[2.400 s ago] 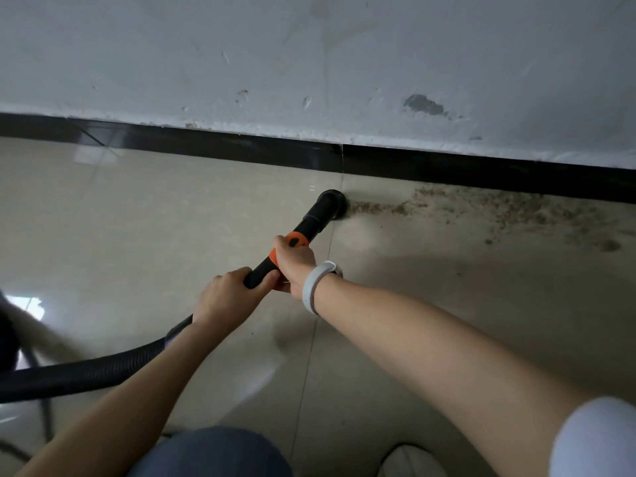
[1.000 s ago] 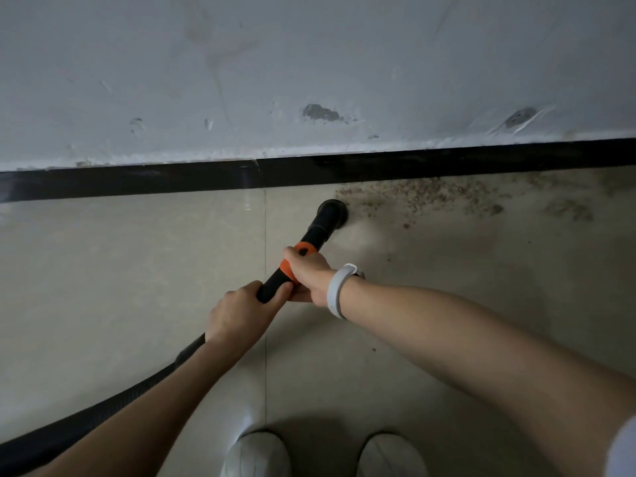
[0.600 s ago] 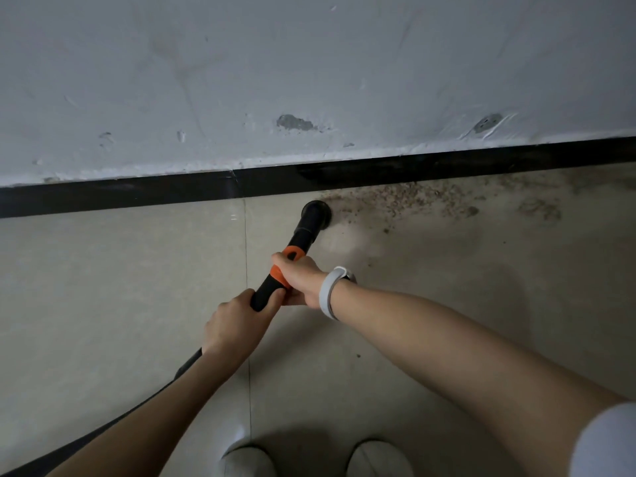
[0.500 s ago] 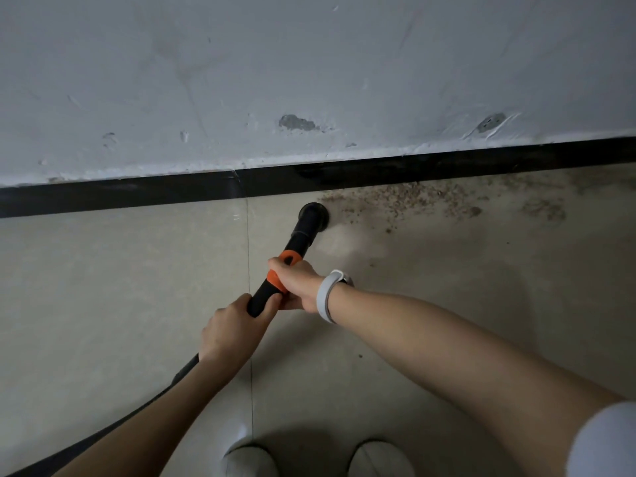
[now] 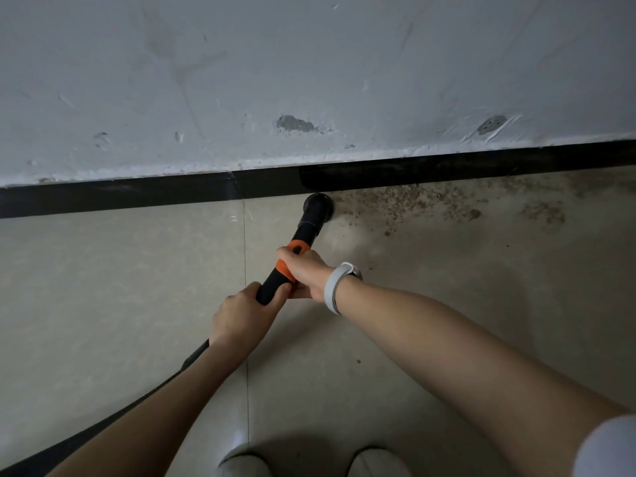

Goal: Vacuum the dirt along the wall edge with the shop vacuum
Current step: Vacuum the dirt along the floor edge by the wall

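Observation:
The black vacuum nozzle [image 5: 318, 208] rests on the beige floor tile right against the black baseboard [image 5: 137, 196], at the left end of a brown dirt patch [image 5: 413, 201]. My right hand [image 5: 304, 270] grips the orange collar of the wand [image 5: 294, 251]. Just behind it, my left hand [image 5: 242, 318] grips the black wand. The black ribbed hose [image 5: 103, 425] trails away to the lower left, partly hidden under my left forearm.
A scuffed white wall [image 5: 309, 70] rises above the baseboard. More dirt specks [image 5: 543, 211] lie further right along the wall. My two white shoes [image 5: 241, 464] show at the bottom edge. A tile joint [image 5: 246, 270] runs towards me.
The nozzle has moved right along the wall and then forward, from a short way off the baseboard to right against it. Both hands keep their grip.

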`<state>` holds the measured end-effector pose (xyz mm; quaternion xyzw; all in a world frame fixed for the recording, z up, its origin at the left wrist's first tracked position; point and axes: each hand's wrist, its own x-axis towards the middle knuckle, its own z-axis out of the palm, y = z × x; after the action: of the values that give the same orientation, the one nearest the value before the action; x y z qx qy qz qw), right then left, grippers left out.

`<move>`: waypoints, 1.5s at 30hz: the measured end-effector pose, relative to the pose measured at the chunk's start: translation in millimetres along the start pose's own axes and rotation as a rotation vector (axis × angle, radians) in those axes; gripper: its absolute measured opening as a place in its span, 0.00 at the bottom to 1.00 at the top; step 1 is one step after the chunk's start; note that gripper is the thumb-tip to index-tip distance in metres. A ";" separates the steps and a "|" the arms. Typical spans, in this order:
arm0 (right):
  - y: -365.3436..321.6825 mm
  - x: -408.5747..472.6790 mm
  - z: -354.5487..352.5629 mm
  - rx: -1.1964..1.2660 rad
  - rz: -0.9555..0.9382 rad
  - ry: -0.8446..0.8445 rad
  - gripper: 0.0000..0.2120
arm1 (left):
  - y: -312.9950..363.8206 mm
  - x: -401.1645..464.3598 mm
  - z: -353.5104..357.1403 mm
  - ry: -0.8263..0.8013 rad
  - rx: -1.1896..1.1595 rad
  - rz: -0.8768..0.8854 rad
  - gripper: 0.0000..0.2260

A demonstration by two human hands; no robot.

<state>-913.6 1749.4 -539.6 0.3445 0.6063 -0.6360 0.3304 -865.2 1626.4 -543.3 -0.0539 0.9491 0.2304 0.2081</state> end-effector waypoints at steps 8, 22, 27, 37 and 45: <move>-5.5 3.9 -28.8 0.108 -0.021 0.040 0.09 | 25.1 15.1 2.5 -0.010 0.117 0.084 0.21; 1.3 8.8 12.7 0.092 0.038 -0.046 0.13 | -14.6 2.4 3.2 0.091 0.161 0.041 0.19; 0.2 8.5 10.7 0.067 0.027 -0.008 0.13 | -13.7 6.4 5.3 0.064 0.124 0.047 0.20; -3.2 12.8 -62.8 0.159 0.006 0.173 0.12 | 56.3 25.8 25.4 -0.051 0.159 0.195 0.22; -5.4 14.4 -118.9 0.231 -0.003 0.230 0.11 | 106.8 35.4 42.6 -0.106 0.190 0.306 0.21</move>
<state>-921.5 1868.3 -552.1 0.4498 0.5635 -0.6584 0.2161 -902.7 1740.5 -548.2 0.1231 0.9514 0.1712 0.2243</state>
